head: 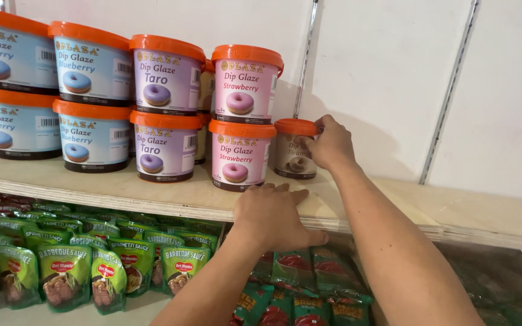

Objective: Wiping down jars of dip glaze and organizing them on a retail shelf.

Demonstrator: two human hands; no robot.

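My right hand (332, 145) grips the orange lid rim of a small beige tub (293, 150) standing at the back of a wooden shelf (152, 190). My left hand (273, 214) rests palm-down on the shelf's front edge, fingers closed over it, holding nothing. Just left of the small tub stand two stacked pink tubs with orange lids (241, 121). My forearms reach up from the bottom of the view.
Stacked purple tubs (165, 108) and blue tubs (89, 99) fill the shelf to the left. Green sauce pouches (110, 268) crowd the lower shelf. A white back wall with metal rails (448, 96) rises behind; bare shelf board (484, 211) lies to the right.
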